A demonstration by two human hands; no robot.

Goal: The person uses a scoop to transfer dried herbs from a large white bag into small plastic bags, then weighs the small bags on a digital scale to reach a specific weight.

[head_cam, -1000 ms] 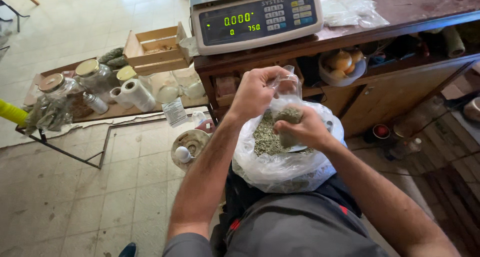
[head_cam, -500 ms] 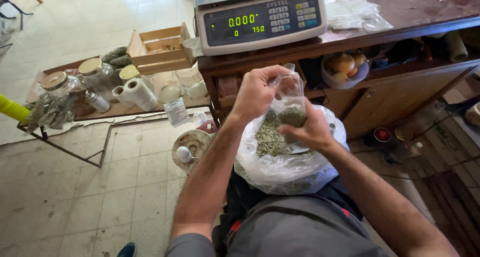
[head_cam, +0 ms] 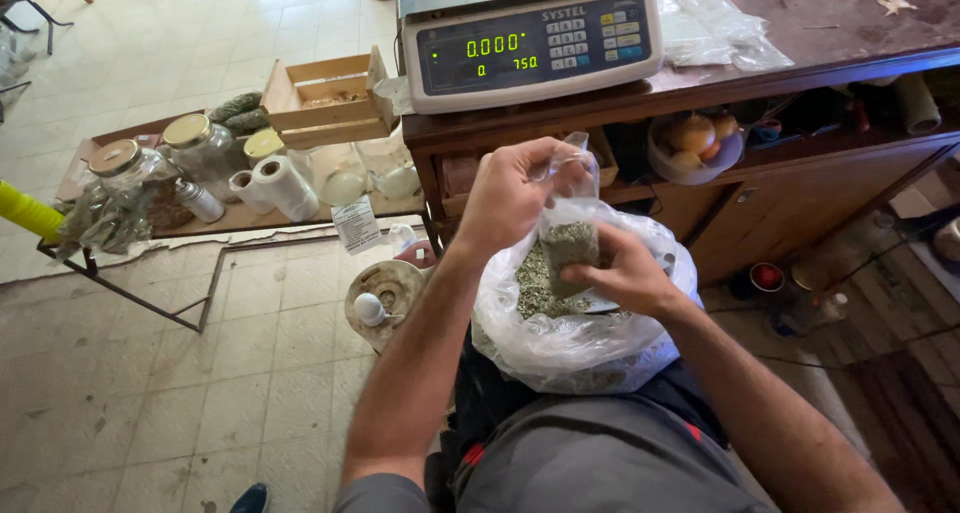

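My left hand (head_cam: 512, 195) pinches the open top of a small clear bag (head_cam: 568, 245) partly filled with dried green herbs. My right hand (head_cam: 622, 271) supports the small bag from below and the side, fingers curled around it. Both hands hover over a large clear plastic bag (head_cam: 585, 345) of the same dried herbs, which rests on my lap. A flat metal scoop edge shows under my right hand inside the big bag.
A digital scale (head_cam: 532, 45) stands on the wooden counter (head_cam: 800, 53) ahead. A low table (head_cam: 220, 218) at left carries glass jars, paper rolls and a wooden crate (head_cam: 325, 98). A round dish (head_cam: 385, 291) lies on the tiled floor. Shelves under the counter hold a bowl (head_cam: 695, 148).
The small bag has been lifted slightly and now holds more herbs. My right hand has shifted from scooping in the large bag to cupping the small bag.
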